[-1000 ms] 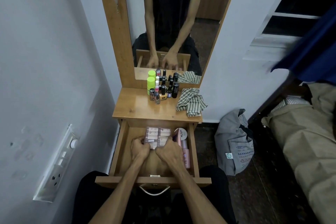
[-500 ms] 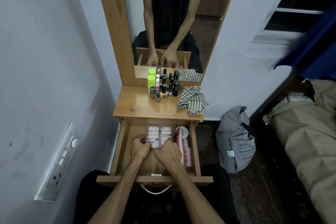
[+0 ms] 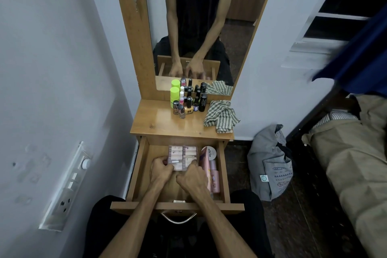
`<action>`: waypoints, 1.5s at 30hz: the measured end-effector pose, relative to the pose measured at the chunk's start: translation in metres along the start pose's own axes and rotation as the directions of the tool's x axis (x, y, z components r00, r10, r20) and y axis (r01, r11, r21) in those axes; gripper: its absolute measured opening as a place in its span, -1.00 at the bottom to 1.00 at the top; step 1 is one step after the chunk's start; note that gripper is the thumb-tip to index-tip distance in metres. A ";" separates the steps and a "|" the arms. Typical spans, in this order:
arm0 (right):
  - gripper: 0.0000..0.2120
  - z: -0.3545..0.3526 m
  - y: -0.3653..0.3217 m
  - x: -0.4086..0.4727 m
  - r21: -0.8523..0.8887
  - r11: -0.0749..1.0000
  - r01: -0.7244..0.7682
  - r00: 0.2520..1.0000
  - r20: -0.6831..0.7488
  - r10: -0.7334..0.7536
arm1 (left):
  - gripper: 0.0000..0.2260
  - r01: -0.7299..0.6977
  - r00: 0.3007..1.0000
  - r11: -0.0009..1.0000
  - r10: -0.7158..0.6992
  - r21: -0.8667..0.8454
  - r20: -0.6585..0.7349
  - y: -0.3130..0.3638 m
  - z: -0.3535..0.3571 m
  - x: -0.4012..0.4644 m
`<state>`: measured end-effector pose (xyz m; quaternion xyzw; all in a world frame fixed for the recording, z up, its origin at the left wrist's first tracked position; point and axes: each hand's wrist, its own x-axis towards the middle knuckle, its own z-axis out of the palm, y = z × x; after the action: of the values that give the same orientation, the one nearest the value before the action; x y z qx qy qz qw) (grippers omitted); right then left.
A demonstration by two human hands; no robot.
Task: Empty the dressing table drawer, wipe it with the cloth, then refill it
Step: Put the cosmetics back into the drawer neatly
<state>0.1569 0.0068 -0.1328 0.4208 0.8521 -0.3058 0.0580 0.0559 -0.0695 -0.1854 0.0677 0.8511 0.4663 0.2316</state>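
Observation:
The wooden drawer (image 3: 140, 172) of the dressing table stands pulled open. Inside lies a clear case of pale pink tubes (image 3: 183, 155). My left hand (image 3: 161, 168) grips the case's near left corner, and my right hand (image 3: 191, 178) grips its near right edge with curled fingers. Right of the case lie a pink box (image 3: 206, 161), a round white tub (image 3: 211, 152) and a pink bottle (image 3: 214, 180). A green-striped cloth (image 3: 221, 116) lies crumpled on the tabletop's right side.
Small bottles (image 3: 189, 102) and a lime-green container (image 3: 174, 94) crowd the tabletop (image 3: 157, 119) by the mirror (image 3: 199, 27). A switch panel (image 3: 67, 186) is on the left wall. A grey bag (image 3: 270, 165) sits on the floor to the right, beside a bed (image 3: 356, 163).
Both hands stay on the tube case in the drawer; their grip shifts only slightly. The camera view has drifted a little.

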 end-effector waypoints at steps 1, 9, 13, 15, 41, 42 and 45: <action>-0.39 -0.001 0.000 0.000 -0.001 1.000 -0.004 1.000 -0.007 0.004 | -0.78 0.010 1.000 1.000 -0.010 -0.008 -0.004 -0.001 0.000 0.001; -0.21 0.006 0.009 -0.002 0.009 1.000 0.004 1.000 0.018 -0.005 | -0.86 0.036 0.999 0.999 -0.035 0.017 -0.021 -0.002 0.000 0.003; -0.21 0.008 0.005 -0.002 0.035 0.999 0.001 1.000 0.018 -0.001 | -0.82 0.025 1.000 0.996 -0.025 0.085 -0.002 0.000 -0.002 0.003; -0.23 0.007 0.002 -0.003 0.027 1.000 0.003 1.000 -0.011 -0.003 | -0.80 0.036 0.999 0.995 -0.037 0.092 0.004 -0.001 -0.004 0.003; -0.70 -0.079 -0.090 0.081 0.192 0.893 0.406 0.760 -0.614 -0.213 | -0.75 -0.494 0.837 0.846 0.525 0.200 -0.153 0.152 -0.062 0.065; -0.68 -0.079 -0.091 0.083 0.184 0.897 0.401 0.764 -0.607 -0.217 | -0.71 -0.494 0.839 0.840 0.528 0.224 -0.129 0.153 -0.060 0.068; -0.66 -0.077 -0.091 0.090 0.159 0.907 0.391 0.776 -0.587 -0.231 | -0.67 -0.491 0.845 0.831 0.527 0.261 -0.092 0.154 -0.056 0.073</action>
<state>0.0435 0.0705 -0.0600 0.3469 0.8394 -0.2893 -0.3021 -0.0498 -0.0024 -0.0564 0.2806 0.8655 0.4144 0.0201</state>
